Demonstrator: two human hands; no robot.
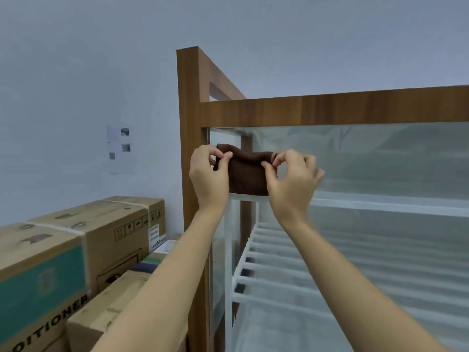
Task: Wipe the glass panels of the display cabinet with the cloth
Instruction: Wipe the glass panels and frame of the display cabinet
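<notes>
Cloth: plain dark brown. Cabinet frame: mid-brown wood grain. Glass panel: clear, pale grey sheen. Rack inside the cabinet: white slats. Boxes left of the cabinet: tan cardboard. Nearest box: teal band, black lettering. Wall behind the cabinet: pale blue-grey.

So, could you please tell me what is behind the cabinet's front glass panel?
Behind the front glass panel are white slatted shelves. The brown cloth, pinched by the left hand and right hand, hides whatever lies behind it near the upper left corner.
</notes>
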